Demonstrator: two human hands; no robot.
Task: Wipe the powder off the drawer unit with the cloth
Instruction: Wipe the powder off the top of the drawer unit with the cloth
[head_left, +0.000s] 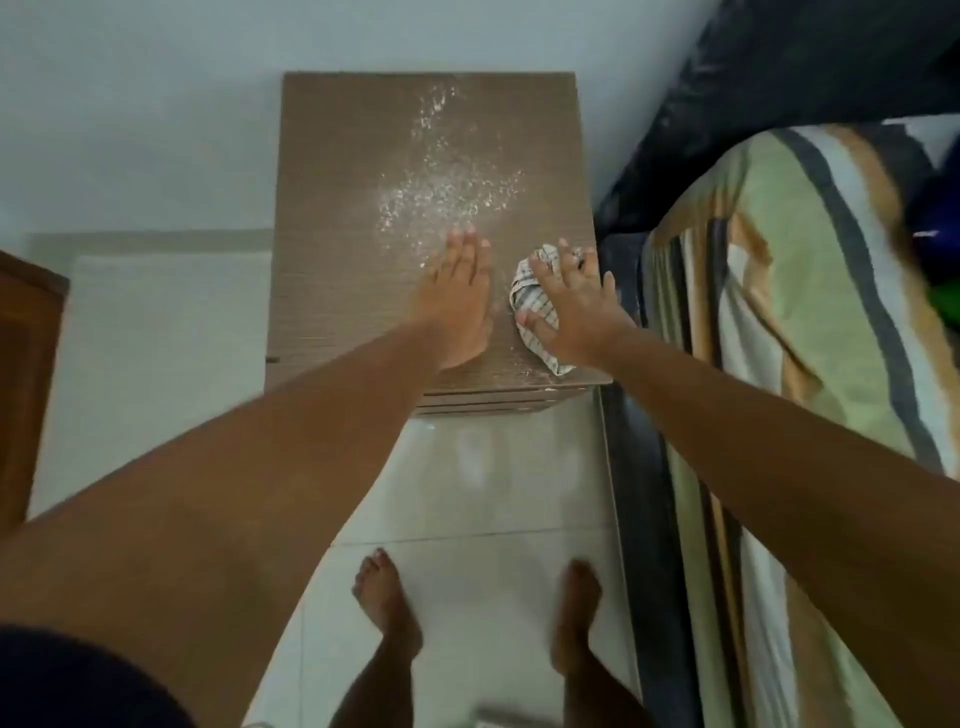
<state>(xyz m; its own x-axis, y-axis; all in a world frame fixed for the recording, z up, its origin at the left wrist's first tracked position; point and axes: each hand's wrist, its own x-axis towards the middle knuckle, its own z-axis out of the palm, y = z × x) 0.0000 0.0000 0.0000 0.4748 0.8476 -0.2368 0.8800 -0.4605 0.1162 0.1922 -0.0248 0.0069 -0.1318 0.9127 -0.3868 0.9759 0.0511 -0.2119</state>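
Observation:
A brown wood-grain drawer unit (332, 218) stands against the wall. White powder (441, 182) is scattered over the middle and far right of its top. My left hand (457, 301) lies flat on the top with fingers together, its fingertips at the near edge of the powder. My right hand (566, 301) presses down on a bunched white checked cloth (524, 291) near the right front corner of the top, fingers spread over it. A few powder specks lie along the front edge by the cloth.
A bed with a striped green, white and brown cover (789, 322) stands close on the right, with a dark pillow (779, 78) at its head. A dark wooden piece of furniture (26, 374) is at the left edge. My bare feet (389, 597) stand on pale floor tiles.

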